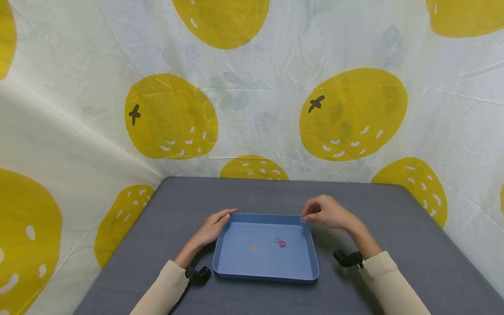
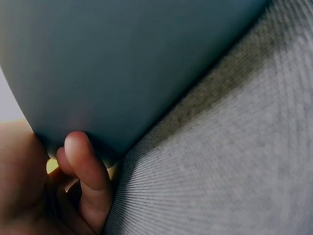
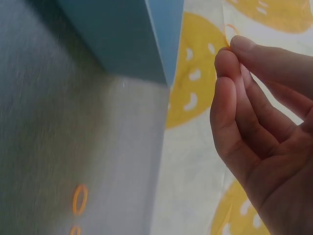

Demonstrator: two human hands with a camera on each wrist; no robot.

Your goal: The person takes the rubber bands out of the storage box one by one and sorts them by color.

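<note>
With left hand [image 1: 211,228], gripping tray [image 1: 267,262]; with right hand [image 1: 324,211], pinching band [image 1: 302,219] near tray's far-right corner; apparently depositing, release next.

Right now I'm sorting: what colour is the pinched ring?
The ring is orange, clearest in the right wrist view.

I see a shallow blue tray [image 1: 236,258] lying flat, open side up, set in from the worktop's [image 1: 204,192] far edge. One thin orange ring [image 3: 230,25] is pinched upright by the tray's far right corner. Inside, I make out an orange ring [image 1: 253,247] left of centre and clustered pinkish-red rings [image 1: 282,244] right of it; two orange rings [image 1: 331,231] lie beyond its right edge
</note>
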